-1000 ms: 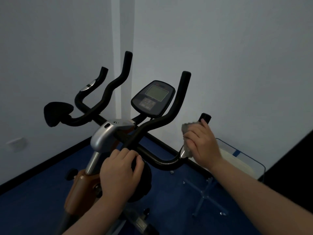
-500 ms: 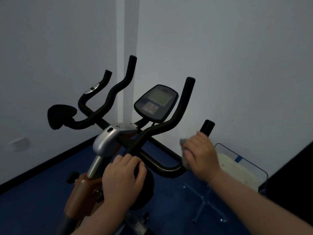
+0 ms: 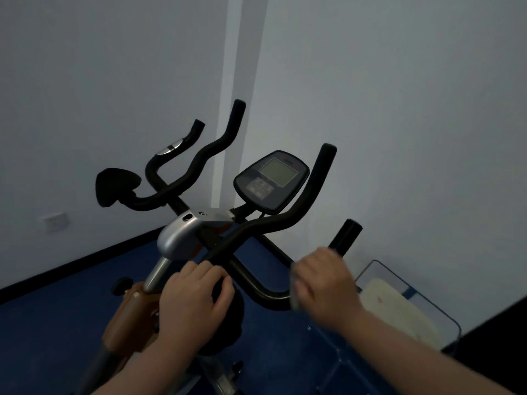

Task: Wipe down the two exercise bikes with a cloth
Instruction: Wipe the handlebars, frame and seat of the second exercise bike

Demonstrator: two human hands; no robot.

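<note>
Cloth, blurred, seems gripped by right hand on handlebar; left hand fingers curl over black knob.

dim, bluish room light; right hand motion-blurred; straight lines bow toward wide-angle edges

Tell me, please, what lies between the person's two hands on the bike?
In the head view, a bare curved stretch of the black handlebar runs between the left hand and the right hand, which grips the cloth round the bar.
</note>
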